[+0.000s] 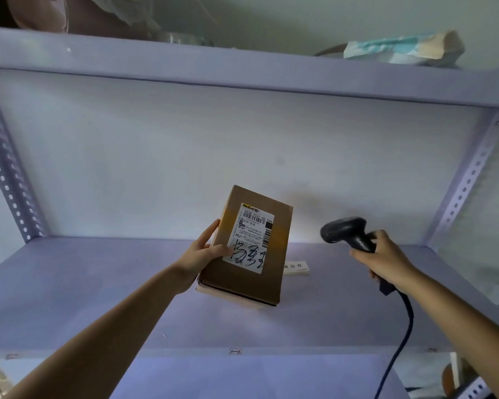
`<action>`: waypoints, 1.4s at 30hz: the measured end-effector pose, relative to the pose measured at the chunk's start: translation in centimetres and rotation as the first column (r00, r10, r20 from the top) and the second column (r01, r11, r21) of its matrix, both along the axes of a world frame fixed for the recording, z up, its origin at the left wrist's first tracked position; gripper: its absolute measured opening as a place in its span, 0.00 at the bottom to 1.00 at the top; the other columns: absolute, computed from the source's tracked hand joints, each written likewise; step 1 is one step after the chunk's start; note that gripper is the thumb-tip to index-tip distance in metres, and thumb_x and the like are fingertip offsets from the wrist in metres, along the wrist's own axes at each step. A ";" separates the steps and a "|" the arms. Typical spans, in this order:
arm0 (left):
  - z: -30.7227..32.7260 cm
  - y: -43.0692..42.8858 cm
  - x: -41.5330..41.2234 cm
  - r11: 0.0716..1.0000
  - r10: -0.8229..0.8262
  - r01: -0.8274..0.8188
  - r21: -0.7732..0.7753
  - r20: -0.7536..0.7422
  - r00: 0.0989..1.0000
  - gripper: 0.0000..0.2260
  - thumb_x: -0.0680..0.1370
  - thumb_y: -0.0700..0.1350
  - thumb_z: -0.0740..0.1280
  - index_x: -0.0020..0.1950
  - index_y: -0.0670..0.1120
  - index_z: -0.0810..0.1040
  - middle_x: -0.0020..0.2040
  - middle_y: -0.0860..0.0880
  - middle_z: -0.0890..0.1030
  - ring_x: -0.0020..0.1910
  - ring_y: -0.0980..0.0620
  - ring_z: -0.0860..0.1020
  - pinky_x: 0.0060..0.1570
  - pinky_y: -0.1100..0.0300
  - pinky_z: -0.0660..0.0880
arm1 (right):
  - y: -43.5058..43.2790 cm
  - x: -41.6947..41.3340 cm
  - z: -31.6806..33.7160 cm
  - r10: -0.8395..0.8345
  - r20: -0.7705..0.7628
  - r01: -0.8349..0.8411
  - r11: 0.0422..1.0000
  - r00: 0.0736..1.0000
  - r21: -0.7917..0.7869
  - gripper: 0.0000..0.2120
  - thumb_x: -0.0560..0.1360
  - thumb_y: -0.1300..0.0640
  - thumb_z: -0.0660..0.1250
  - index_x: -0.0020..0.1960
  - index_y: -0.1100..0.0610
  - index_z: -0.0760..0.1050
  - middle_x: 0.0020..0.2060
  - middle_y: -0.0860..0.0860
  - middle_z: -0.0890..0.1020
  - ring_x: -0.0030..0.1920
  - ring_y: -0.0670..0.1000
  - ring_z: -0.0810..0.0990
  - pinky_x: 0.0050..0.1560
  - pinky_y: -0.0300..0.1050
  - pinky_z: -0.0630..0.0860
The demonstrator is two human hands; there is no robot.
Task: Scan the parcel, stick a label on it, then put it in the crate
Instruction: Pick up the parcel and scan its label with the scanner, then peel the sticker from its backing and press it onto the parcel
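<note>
**Parcel Held Before Scanner, Above Shelf**

While held in the left hand (198,254), parcel (247,246) raised clear of the shelf board (69,298), tilted back, top face toward the camera. Left-hand grip: thumb pressed onto the top face at the lower left corner of the shipping label (251,239), remaining fingers wrapped along the parcel's left edge and underneath. Label printed with barcodes and overwritten in black marker. Strip of yellowish tape across the parcel's upper part, passing under the label.

To the right of the parcel, apart from it: black handheld scanner (347,233), head aimed left toward the parcel. Right hand (386,259) curled tight around the scanner handle; trigger finger position not discernible. Cable (401,335) trailing from the handle base down and toward the camera, right of the parcel.

Just behind the parcel's lower right corner, lying on the shelf board: small stack of white label slips (297,268), top slip printed with characters. Well above the parcel, on the upper shelf (242,73): soft plastic pack (401,50) in white and teal.
</note>
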State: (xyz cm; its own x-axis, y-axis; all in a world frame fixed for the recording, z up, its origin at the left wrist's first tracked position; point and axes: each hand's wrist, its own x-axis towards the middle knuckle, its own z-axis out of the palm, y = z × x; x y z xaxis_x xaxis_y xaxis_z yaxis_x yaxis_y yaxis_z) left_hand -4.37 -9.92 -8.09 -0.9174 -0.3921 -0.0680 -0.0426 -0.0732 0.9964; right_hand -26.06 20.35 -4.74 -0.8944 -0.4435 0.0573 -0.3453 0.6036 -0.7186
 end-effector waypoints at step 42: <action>-4.1 -1.4 1.0 0.983 0.092 -0.115 0.144 0.155 0.984 0.27 0.64 0.56 0.72 0.62 0.65 0.74 0.62 0.50 0.81 0.63 0.44 0.78 0.63 0.38 0.73 | -11.5 -0.8 -9.6 0.515 -0.183 -0.286 0.699 0.837 0.655 0.22 0.80 0.59 0.58 0.74 0.56 0.64 0.76 0.52 0.61 0.75 0.54 0.61 0.71 0.50 0.64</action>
